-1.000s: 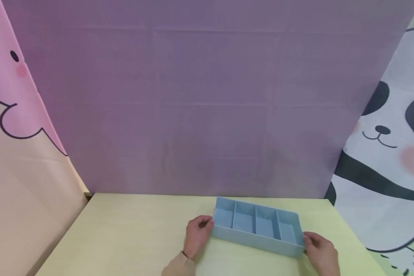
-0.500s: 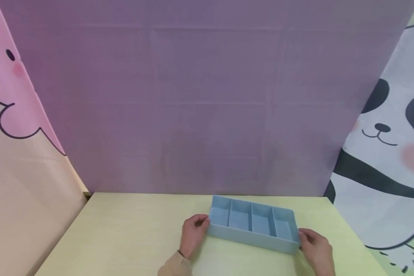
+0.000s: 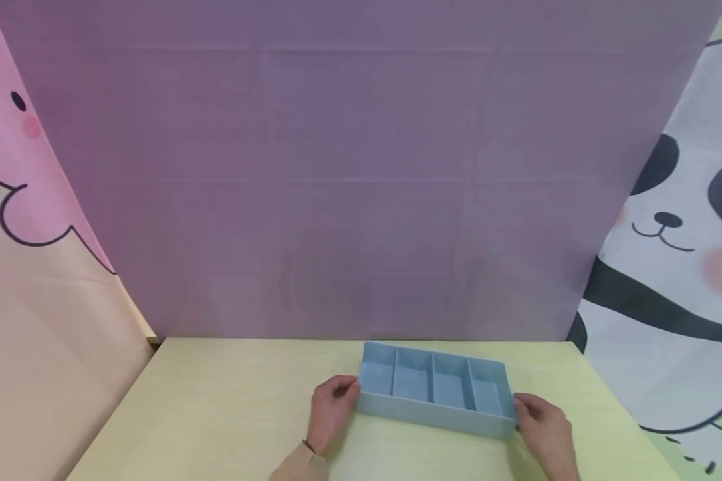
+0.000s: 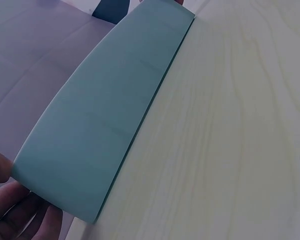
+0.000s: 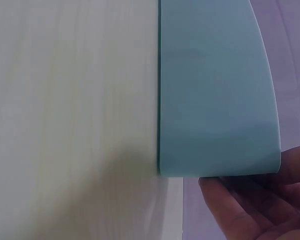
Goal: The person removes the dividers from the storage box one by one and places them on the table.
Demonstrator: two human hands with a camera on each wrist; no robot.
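Tray (image 3: 436,414) between left fingers (image 3: 339,379) and right fingers (image 3: 534,399), touching both. Table (image 3: 216,401) under them. Backdrop (image 3: 361,187) beyond both. Panda print (image 3: 668,277) right of right fingers, past table.

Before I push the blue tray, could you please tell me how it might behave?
The blue tray likely stays stiff, braced by three dividers; its low, wide shape should resist tipping; its thin walls suggest it's fairly light.

Head view brighter; wrist views dim, bluish; soft-edged shadow on the right wrist's table (image 5: 74,100).
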